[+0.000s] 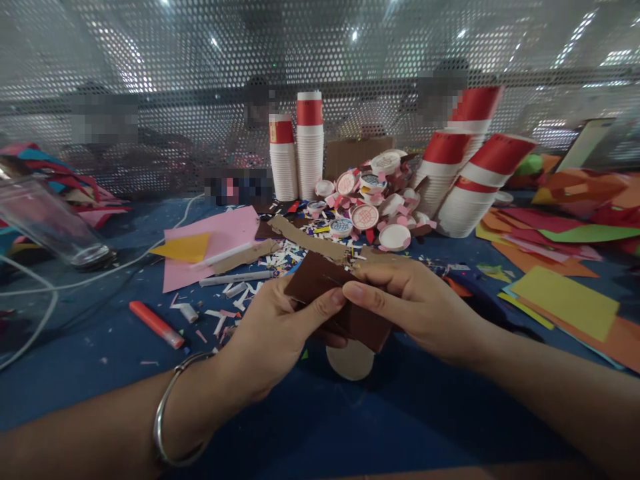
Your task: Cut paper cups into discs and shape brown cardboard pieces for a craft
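Both of my hands grip one piece of dark brown paper (373,327) above the blue table. My left hand (280,327) pinches its left part, thumb on top and fingers underneath. From the other side, my right hand (415,300) presses its thumb on the paper close to the left thumb. Below the paper shows part of a round beige cardboard disc (351,361); I cannot tell whether a finger touches it. Beyond my hands lie a strip of brown cardboard (305,237) and many small paper scraps (240,293).
Stacks of paper cups (310,153) stand behind a heap of round printed discs (365,217); more cups (465,200) lean at right. Coloured paper (567,300) lies right, pink sheets (175,267) left. A red marker (156,325), a glass bottle (55,220) and a white cable (135,257) are at left.
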Action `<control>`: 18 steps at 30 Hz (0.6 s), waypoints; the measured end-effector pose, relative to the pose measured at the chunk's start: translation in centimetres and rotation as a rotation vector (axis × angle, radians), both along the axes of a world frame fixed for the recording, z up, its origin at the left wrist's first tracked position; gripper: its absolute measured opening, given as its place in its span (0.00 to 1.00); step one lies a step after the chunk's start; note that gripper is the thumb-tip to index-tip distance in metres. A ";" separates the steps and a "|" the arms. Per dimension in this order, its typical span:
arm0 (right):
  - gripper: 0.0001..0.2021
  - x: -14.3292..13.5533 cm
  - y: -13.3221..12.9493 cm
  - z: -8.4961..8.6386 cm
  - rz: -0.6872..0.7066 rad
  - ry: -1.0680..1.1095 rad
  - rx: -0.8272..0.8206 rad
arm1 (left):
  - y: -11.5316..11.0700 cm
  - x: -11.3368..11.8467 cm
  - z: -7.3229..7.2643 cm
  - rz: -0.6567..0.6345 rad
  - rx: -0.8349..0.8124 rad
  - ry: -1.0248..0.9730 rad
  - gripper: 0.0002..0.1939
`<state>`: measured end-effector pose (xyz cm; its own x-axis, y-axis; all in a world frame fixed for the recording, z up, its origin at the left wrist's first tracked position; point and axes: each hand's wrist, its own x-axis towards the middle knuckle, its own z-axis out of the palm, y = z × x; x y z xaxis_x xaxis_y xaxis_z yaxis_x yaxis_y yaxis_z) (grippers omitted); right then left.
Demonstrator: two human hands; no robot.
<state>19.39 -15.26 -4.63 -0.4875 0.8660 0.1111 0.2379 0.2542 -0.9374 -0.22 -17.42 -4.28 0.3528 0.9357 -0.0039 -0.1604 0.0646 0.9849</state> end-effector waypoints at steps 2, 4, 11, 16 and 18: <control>0.24 0.0 0.0 0.0 0.011 0.006 -0.008 | -0.1 -0.1 0.0 -0.006 -0.009 0.019 0.09; 0.24 0.0 0.0 0.1 0.032 0.031 -0.031 | -0.1 -0.3 0.2 0.004 -0.001 0.075 0.11; 0.25 0.0 0.4 0.0 -0.009 0.062 -0.053 | 0.6 -1.0 1.1 0.132 0.067 0.175 0.13; 0.26 0.2 0.3 -0.1 -0.040 0.026 -0.013 | 1.0 -1.3 0.9 0.065 0.102 0.220 0.11; 0.25 0.3 0.3 -0.2 -0.033 0.016 -0.013 | 0.9 -1.3 0.7 0.032 0.106 0.212 0.11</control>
<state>19.68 -14.96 -4.83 -0.4573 0.8828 0.1072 0.2311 0.2344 -0.9443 -1.56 -16.47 -3.53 0.3249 0.9454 0.0247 0.0501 -0.0433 0.9978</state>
